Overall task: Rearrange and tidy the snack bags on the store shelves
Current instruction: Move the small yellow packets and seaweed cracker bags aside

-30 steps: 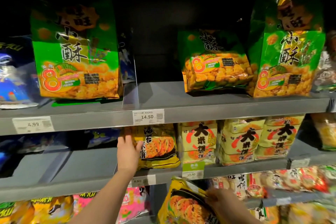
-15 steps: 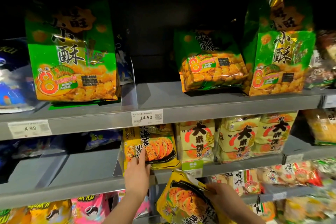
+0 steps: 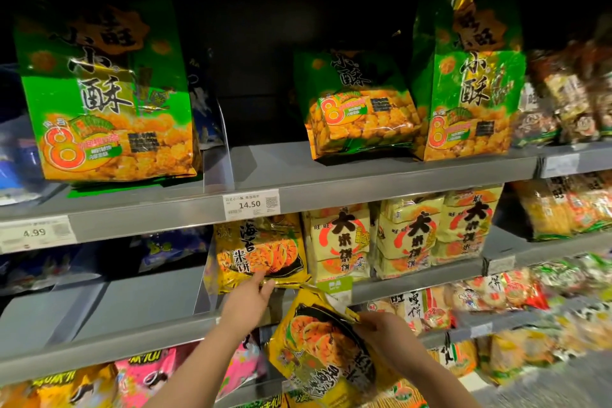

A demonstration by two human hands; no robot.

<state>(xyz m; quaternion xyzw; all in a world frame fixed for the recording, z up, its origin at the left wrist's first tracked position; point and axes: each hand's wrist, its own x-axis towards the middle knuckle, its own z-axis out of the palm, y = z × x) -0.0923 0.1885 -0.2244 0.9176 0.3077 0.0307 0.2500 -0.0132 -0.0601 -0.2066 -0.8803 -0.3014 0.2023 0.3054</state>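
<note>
Grey metal store shelves [image 3: 364,172], three rows, dim and dark at the back. Big green snack bags [image 3: 106,93] up top at 11 and 1 o'clock. Yellow rice cracker bag [image 3: 261,252] standing on the middle shelf, left hand [image 3: 248,300] open, fingertips touching its bottom edge. Right hand [image 3: 384,328] at 5 o'clock pinching a second yellow bag [image 3: 318,348].

grey metal shelves [image 3: 364,172], dark back wall [image 3: 258,43]
</note>
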